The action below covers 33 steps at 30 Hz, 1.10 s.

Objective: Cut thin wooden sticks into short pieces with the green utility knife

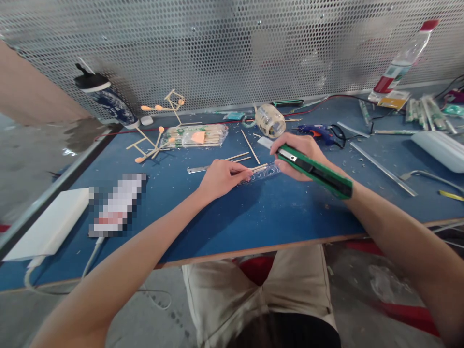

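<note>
My right hand (299, 155) grips a green and black utility knife (314, 170), its tip pointing left toward a thin wooden stick (260, 167). That stick lies over a clear plastic ruler (261, 173) on the blue table (253, 217). The fingers of my left hand (221, 178) pinch the stick's left end and press it down. Loose sticks (243, 156) and a metal blade strip (197, 169) lie just behind my left hand.
A stick-and-spoon model (156, 126), a packet of sticks (197, 136), a tape roll (270, 121) and a blue glue gun (319, 132) sit further back. A phone (118, 204) and white box (50, 226) are at left. Metal rulers (384, 168), a bottle (402, 60) and perforated wall (217, 48) are beyond.
</note>
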Motion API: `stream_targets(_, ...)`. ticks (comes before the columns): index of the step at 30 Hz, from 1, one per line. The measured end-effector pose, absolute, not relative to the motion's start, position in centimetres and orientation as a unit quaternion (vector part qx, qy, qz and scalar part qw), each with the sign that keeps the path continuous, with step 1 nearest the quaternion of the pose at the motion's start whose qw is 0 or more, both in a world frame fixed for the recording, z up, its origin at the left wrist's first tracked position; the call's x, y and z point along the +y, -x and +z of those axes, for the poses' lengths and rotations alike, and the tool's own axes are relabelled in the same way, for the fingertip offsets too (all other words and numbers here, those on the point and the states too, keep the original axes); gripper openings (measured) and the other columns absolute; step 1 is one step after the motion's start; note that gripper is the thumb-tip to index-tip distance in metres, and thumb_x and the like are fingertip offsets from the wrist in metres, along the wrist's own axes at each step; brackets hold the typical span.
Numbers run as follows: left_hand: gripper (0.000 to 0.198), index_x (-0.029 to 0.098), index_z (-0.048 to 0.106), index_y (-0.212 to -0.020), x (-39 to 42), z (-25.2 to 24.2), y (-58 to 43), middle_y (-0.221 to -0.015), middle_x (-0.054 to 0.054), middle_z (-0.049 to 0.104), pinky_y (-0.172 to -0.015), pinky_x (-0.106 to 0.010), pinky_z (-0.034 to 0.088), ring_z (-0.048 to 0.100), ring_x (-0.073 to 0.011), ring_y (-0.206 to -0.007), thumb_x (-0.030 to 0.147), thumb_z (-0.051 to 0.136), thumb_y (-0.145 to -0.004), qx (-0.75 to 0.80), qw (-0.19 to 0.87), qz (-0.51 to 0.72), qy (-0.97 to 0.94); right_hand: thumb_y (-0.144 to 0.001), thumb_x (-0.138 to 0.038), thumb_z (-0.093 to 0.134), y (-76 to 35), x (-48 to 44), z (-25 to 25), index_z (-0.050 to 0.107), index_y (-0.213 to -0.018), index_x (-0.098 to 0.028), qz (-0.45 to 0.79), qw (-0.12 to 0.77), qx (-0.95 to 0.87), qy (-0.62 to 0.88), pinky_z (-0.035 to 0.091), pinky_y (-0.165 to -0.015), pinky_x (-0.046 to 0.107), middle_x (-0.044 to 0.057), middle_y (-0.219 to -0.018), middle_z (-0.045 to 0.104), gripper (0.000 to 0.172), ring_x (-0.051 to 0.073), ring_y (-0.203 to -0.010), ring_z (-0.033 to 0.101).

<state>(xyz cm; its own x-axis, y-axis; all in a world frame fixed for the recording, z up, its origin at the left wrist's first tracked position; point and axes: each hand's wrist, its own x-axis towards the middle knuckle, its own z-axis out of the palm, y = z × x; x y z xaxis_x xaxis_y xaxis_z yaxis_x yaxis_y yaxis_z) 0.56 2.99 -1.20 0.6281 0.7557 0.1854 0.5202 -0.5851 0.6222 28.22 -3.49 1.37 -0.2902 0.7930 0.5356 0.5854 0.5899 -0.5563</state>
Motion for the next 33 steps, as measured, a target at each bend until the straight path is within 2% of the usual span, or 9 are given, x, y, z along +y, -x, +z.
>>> stream_targets(6,0.037,0.025,0.09,-0.09,3.4,-1.3,-0.1,-0.081,-0.005,0.085,-0.06,-0.029,0.057,0.074,-0.0182,-0.062,0.054,0.069,-0.1,0.377,0.315,0.219,-0.843,-0.092,-0.036,0.06,-27.6,-3.5,-0.3,0.067,-0.109,-0.027,0.063,0.349,-0.839,0.412,0.051,-0.079,0.037,0.005,-0.095,0.073,0.021,0.02,-0.08,0.064)
stream_targets(10,0.035,0.024,0.09,-0.092,3.5,-1.5,0.2,-0.084,-0.007,0.086,-0.063,-0.03,0.06,0.076,-0.0196,-0.065,0.053,0.071,-0.098,0.384,0.339,0.22,-0.83,-0.091,-0.033,0.058,-26.6,-2.8,-2.1,0.068,-0.108,-0.026,0.051,0.294,-0.871,0.39,0.048,-0.073,0.034,0.006,-0.096,0.072,0.022,0.019,-0.077,0.061)
stream_targets(15,0.034,0.026,0.09,-0.089,3.9,-1.6,0.6,-0.083,-0.007,0.086,-0.06,-0.032,0.059,0.074,-0.0199,-0.062,0.055,0.074,-0.096,0.405,0.346,0.219,-0.817,-0.088,-0.03,0.056,-26.1,-2.2,-3.3,0.068,-0.102,-0.024,0.05,0.232,-0.898,0.37,0.045,-0.072,0.033,0.007,-0.094,0.069,0.019,0.02,-0.079,0.058)
stream_targets(21,0.032,0.027,0.09,-0.084,3.9,-1.4,0.6,-0.083,-0.006,0.086,-0.063,-0.033,0.059,0.075,-0.0202,-0.066,0.053,0.074,-0.096,0.412,0.357,0.21,-0.812,-0.093,-0.029,0.052,-26.3,-2.5,-2.6,0.069,-0.105,-0.026,0.048,0.158,-0.919,0.357,0.043,-0.07,0.035,0.007,-0.095,0.071,0.021,0.021,-0.076,0.056)
stream_targets(27,0.033,0.026,0.089,-0.084,3.9,-1.5,0.5,-0.085,-0.007,0.086,-0.065,-0.032,0.059,0.075,-0.0185,-0.065,0.05,0.072,-0.097,0.412,0.36,0.208,-0.811,-0.1,-0.031,0.052,-26.2,-2.4,-2.6,0.071,-0.112,-0.024,0.04,0.124,-0.931,0.342,0.05,-0.074,0.036,0.008,-0.098,0.072,0.024,0.021,-0.081,0.061)
stream_targets(30,0.035,0.025,0.089,-0.083,3.9,-1.5,0.5,-0.083,-0.007,0.086,-0.063,-0.031,0.058,0.074,-0.0183,-0.064,0.053,0.072,-0.096,0.415,0.359,0.204,-0.811,-0.107,-0.041,0.06,-26.4,-2.2,-3.1,0.071,-0.12,-0.022,0.04,0.114,-0.935,0.332,0.06,-0.083,0.037,0.008,-0.114,0.074,0.026,0.02,-0.093,0.068)
stream_targets(33,0.036,0.024,0.089,-0.084,3.9,-1.4,0.5,-0.083,-0.007,0.086,-0.062,-0.03,0.057,0.074,-0.0179,-0.063,0.054,0.072,-0.096,0.418,0.359,0.201,-0.81,-0.105,-0.048,0.068,-26.8,-1.9,-4.0,0.067,-0.134,-0.022,0.042,0.114,-0.938,0.325,0.063,-0.098,0.046,0.01,-0.137,0.069,0.039,0.023,-0.114,0.07)
